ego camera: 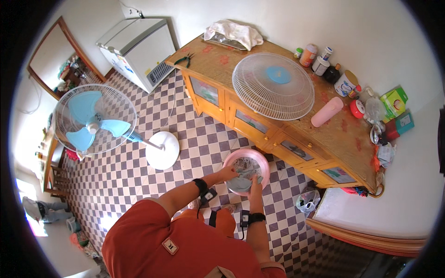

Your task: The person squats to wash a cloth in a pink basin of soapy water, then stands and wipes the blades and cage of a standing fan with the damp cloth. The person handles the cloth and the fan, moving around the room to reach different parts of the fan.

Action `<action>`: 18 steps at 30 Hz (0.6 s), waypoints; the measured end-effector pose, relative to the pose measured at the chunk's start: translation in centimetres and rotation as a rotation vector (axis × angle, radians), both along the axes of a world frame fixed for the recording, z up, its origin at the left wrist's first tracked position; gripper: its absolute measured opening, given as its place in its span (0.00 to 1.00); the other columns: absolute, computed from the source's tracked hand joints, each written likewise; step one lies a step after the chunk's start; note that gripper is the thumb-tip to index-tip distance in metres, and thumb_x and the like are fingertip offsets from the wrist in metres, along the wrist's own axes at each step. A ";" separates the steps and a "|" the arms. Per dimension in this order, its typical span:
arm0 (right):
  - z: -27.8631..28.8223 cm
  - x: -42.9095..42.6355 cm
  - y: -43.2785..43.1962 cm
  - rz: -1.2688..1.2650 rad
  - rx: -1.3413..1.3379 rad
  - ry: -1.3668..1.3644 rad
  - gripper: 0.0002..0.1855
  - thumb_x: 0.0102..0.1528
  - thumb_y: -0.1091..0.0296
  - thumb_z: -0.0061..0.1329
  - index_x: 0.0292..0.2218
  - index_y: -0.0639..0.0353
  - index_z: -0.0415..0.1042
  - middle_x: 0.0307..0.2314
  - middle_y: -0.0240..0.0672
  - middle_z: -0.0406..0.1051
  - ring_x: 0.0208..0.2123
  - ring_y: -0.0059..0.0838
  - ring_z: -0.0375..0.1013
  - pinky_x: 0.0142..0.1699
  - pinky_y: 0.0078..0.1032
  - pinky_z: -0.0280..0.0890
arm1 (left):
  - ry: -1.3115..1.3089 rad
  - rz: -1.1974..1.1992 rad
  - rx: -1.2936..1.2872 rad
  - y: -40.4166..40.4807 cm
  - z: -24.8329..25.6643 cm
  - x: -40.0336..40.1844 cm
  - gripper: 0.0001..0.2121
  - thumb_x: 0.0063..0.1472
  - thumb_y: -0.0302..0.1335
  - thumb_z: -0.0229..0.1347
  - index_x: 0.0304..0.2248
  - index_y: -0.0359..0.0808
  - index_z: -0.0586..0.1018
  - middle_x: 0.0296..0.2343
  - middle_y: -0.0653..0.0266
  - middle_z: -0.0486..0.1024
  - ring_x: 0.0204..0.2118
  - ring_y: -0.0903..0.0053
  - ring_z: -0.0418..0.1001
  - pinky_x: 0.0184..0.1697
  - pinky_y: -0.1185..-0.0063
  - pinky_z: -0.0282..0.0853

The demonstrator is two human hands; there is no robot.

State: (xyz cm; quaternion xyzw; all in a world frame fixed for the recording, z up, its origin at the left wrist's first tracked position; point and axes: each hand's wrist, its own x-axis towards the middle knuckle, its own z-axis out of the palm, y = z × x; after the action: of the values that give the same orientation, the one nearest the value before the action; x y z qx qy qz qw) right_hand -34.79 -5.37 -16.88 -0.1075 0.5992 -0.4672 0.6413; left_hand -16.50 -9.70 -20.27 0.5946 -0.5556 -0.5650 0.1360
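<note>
A pink plastic basin stands on the checkered floor in front of me. Foamy grey water fills it, and a wet grey-green cloth lies partly in the suds and against the near rim. From the left side of the basin, my left hand grips the cloth. My right hand holds it at the near right, thumb uppermost. The fingers beneath the cloth are hidden. Both wrists wear black straps with small wired devices.
A wooden cabinet rises just beyond the basin, bearing a detached fan grille, pliers, a pink bottle and several containers. To the left stands a pedestal fan without its front grille. A plastic bag sits at right; a chest freezer stands behind.
</note>
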 end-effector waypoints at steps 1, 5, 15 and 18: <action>1.5 0.9 -0.1 -0.002 -0.045 -0.034 0.20 0.55 0.50 0.47 0.32 0.61 0.64 0.31 0.38 0.67 0.32 0.33 0.72 0.32 0.31 0.71 | 0.045 0.063 0.084 0.0 0.5 1.1 0.15 0.51 0.36 0.57 0.29 0.31 0.72 0.22 0.60 0.72 0.19 0.74 0.71 0.18 0.76 0.67; 8.4 4.2 0.3 0.063 -0.086 -0.014 0.21 0.55 0.47 0.47 0.29 0.58 0.63 0.28 0.38 0.66 0.29 0.35 0.73 0.27 0.38 0.74 | 0.253 0.301 0.440 0.4 0.0 6.0 0.12 0.51 0.31 0.55 0.26 0.27 0.74 0.19 0.58 0.73 0.18 0.71 0.73 0.19 0.77 0.71; 1.0 13.9 1.5 0.073 -0.025 -0.263 0.15 0.56 0.55 0.48 0.33 0.57 0.63 0.29 0.32 0.67 0.33 0.27 0.70 0.35 0.28 0.70 | 0.066 0.116 0.269 4.1 1.1 16.8 0.10 0.54 0.29 0.49 0.35 0.34 0.74 0.24 0.59 0.74 0.23 0.71 0.75 0.21 0.73 0.74; 5.5 19.8 1.2 0.020 -0.012 -0.216 0.15 0.54 0.57 0.51 0.35 0.56 0.64 0.28 0.31 0.67 0.28 0.27 0.70 0.27 0.30 0.68 | 0.251 -0.012 0.099 5.3 3.6 19.5 0.16 0.50 0.28 0.54 0.40 0.34 0.71 0.29 0.61 0.73 0.29 0.75 0.74 0.28 0.77 0.73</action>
State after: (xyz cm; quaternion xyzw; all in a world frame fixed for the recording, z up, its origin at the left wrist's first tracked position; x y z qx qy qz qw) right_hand -14.99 -4.14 -11.43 -0.0663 0.5228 -0.4731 0.7060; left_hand 3.02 -4.43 -16.64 0.5221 -0.5090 -0.6625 0.1715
